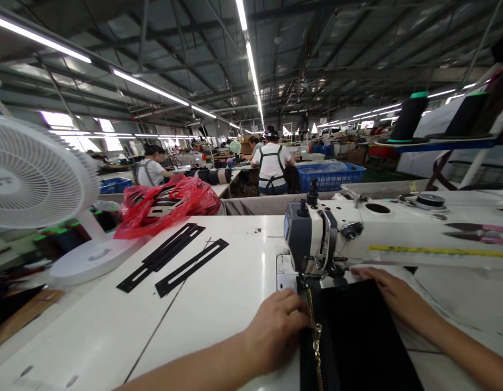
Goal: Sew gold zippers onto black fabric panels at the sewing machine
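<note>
A black fabric piece (365, 331) lies under the head of a white sewing machine (312, 233), its top end close to the needle area. Along its left side runs a zipper (310, 304) with gold teeth and a gold zipper pull (317, 339). My left hand (278, 328) is closed at the zipper's left edge, fingers curled over the tape, fingertips partly hidden. On the fabric's far right edge, my right hand (392, 293) lies flat with its fingers stretched toward the presser foot. The needle itself is too small to make out.
Flat black slotted frames (192, 266) lie left on the white table (230, 326). Behind them are a red plastic bag (170, 203) and a white fan (43, 174). Pink-handled snips (479, 232) and a yellow tape measure (438, 251) are on the machine arm. People work farther back.
</note>
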The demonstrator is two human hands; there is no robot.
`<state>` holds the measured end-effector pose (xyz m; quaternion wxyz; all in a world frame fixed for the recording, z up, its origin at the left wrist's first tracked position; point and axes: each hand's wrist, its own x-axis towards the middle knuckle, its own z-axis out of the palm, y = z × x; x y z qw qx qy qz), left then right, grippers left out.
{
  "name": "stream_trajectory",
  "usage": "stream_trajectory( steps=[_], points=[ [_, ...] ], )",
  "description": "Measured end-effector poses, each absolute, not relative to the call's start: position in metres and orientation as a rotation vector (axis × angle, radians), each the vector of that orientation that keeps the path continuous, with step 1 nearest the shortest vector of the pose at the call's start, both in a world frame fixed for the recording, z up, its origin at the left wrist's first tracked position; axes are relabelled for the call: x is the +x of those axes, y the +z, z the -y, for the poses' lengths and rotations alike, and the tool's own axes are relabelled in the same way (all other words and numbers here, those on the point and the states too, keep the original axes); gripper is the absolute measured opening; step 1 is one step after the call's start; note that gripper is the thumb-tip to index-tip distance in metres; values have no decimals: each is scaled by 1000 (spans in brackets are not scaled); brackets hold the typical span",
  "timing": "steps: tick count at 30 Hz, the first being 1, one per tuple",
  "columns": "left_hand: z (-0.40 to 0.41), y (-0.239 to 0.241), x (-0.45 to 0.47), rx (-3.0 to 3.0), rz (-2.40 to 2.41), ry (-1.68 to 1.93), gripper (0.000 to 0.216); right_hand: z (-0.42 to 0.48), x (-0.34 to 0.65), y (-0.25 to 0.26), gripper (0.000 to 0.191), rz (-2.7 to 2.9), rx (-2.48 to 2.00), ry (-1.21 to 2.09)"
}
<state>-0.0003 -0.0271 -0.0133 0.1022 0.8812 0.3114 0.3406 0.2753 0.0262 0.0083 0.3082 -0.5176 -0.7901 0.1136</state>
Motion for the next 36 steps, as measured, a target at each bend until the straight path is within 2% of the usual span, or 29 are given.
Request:
stream_trajectory(
  steps=[3,5,10,14,20,27,34,36],
  points=[
    [39,-9,-6,2429,-1267,877,24,-37,281,8,50,1913,-1494,656],
    [40,-5,-7,2367,-1303,859,17,-32,275,5,47,1824,-1544,728],
    [25,1,-1,2453,-1029,960,23,-27,271,0,35,1970,-1469,710],
    [18,3,1,2569,-1069,974,23,-37,278,1,32,2064,-1428,764],
    [17,6,-4,2772,-930,720,17,-34,281,10,31,2246,-1609,632],
    [20,5,-3,2826,-1074,542,13,-32,278,20,31,2234,-1489,701],
    [24,3,3,2779,-1169,550,5,-52,287,1,27,2142,-1510,534],
    [26,1,4,2753,-1206,586,3,-49,286,4,32,2076,-1529,577]
  ],
)
